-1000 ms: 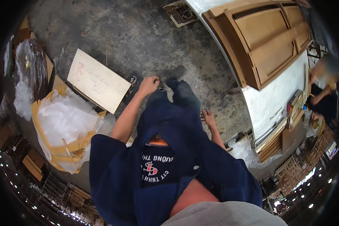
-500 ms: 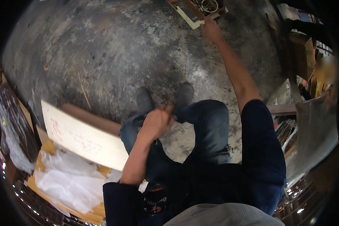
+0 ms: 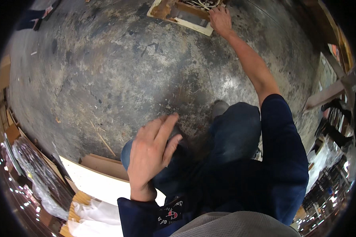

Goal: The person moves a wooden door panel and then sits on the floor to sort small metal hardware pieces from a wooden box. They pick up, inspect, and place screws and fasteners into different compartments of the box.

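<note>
On the far floor lies a shallow wooden box (image 3: 181, 23) with a pale rim, partly cut off by the upper edge of the view. Inside it is a pale coiled cord or cable (image 3: 205, 4). My right arm reaches far forward, and my right hand (image 3: 220, 20) grips the box's right side near the corner, its fingertips partly hidden beside the coil. My left hand (image 3: 150, 148) hovers over my left knee, fingers stretched out and thumb apart, holding nothing.
To my left stand a long white board (image 3: 93, 179), a brown cardboard piece (image 3: 105, 166) and white plastic sheeting (image 3: 95, 219). Wrapped panels (image 3: 37, 173) lean farther left. A thin stick (image 3: 103, 138) lies on the stained concrete floor. At right is a wooden beam (image 3: 326, 94). Another person's legs (image 3: 31, 17) show at far left.
My left hand has opened from a closed, blurred pose and lifted off my lap. More of the box now shows, with my right hand still at its side. The view has shifted.
</note>
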A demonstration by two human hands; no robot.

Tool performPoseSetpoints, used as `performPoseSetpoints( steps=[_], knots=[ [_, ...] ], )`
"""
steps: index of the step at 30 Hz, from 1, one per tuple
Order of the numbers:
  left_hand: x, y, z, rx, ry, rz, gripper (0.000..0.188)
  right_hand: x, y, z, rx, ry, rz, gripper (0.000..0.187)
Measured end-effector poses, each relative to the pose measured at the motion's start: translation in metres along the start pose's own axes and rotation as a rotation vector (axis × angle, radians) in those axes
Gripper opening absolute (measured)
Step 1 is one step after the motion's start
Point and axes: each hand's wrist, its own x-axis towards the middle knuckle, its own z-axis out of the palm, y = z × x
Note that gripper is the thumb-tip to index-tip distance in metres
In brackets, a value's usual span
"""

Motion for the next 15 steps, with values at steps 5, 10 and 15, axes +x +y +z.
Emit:
performPoseSetpoints(
  steps=[5,10,15],
  knots=[
    [0.017,-0.016,-0.008,0.37,-0.219,0.168,0.046,-0.105,0.004,-0.056,0.157,-0.064,-0.042,0.018],
    [0.116,-0.058,0.018,0.442,-0.462,0.197,0.039,-0.226,-0.025,-0.109,0.314,-0.109,0.0,0.017],
    [0.192,-0.035,0.117,0.453,-0.629,0.378,0.039,-0.298,-0.053,-0.148,0.323,-0.205,0.057,0.016]
  ],
)
